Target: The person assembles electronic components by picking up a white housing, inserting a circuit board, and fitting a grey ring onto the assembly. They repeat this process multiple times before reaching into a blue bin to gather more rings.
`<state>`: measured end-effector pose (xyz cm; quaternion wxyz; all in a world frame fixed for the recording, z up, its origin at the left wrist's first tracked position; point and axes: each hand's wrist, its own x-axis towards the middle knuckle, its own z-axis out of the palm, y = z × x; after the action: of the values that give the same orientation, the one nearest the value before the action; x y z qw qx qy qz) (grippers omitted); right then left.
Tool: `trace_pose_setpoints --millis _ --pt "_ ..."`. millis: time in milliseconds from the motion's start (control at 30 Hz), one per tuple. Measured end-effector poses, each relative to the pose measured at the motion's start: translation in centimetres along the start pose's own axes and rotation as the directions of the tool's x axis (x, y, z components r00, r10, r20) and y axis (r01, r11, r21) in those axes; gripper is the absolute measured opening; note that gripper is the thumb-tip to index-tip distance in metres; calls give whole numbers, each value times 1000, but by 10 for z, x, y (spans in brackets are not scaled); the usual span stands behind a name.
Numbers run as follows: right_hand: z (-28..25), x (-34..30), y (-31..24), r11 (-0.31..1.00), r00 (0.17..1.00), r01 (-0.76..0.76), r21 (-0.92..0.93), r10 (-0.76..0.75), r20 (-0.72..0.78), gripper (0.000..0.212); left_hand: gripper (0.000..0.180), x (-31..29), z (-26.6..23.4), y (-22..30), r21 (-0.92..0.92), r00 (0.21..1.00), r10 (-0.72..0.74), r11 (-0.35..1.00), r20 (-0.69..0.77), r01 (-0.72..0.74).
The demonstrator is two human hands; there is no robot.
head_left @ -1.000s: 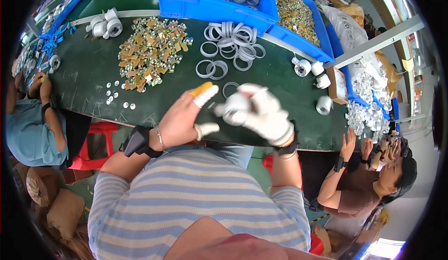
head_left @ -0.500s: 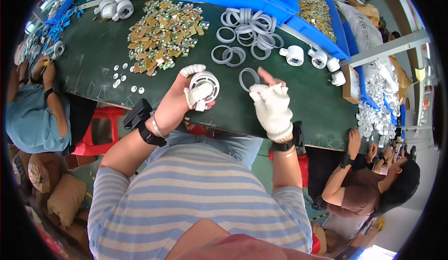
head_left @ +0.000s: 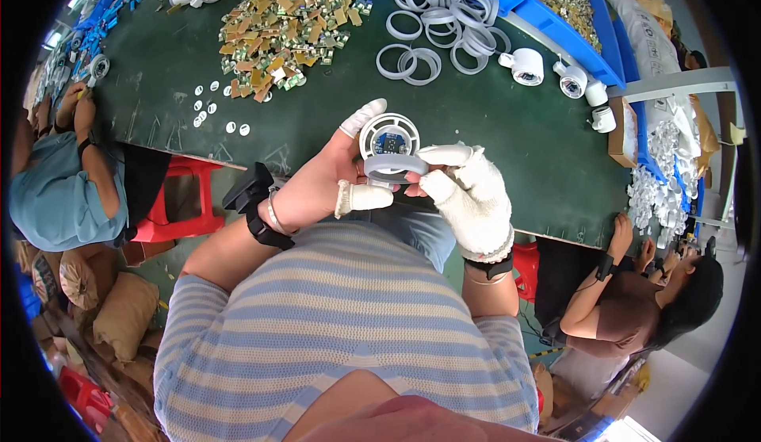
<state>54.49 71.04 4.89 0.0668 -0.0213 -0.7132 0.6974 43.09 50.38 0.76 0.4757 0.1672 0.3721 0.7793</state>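
Cradled in my left hand (head_left: pixel 329 174) is a round white housing (head_left: pixel 387 127), its open face showing a blue circuit board inside a white rim. White finger cots cover that hand's thumb and another finger. My right hand (head_left: pixel 469 196), in a white knit glove, pinches a translucent grey ring (head_left: pixel 394 164) held tilted at the housing's near edge. Whether ring and housing touch, I cannot tell. Farther off on the green table lies a pile of similar grey rings (head_left: pixel 420 64). Several small white discs (head_left: pixel 231 127) are scattered to the left of my hands.
A heap of small circuit boards (head_left: pixel 277 26) lies at the far middle. White housings (head_left: pixel 523 67) stand at the right beside blue bins (head_left: pixel 571 34). A small carton (head_left: pixel 624 134) sits at the right edge. Co-workers' hands rest at both table ends, left (head_left: pixel 83 109) and right (head_left: pixel 621 236).
My right hand has lifted a grey ring off the table and brought it left to the housing. My left hand has moved right, turning the housing so its circuit board shows.
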Motion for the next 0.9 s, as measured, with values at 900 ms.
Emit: trace_pose_setpoints --millis 900 --pt "9 -5 2 979 989 -136 154 143 -37 32 114 -7 -4 -20 117 993 110 988 -38 -105"
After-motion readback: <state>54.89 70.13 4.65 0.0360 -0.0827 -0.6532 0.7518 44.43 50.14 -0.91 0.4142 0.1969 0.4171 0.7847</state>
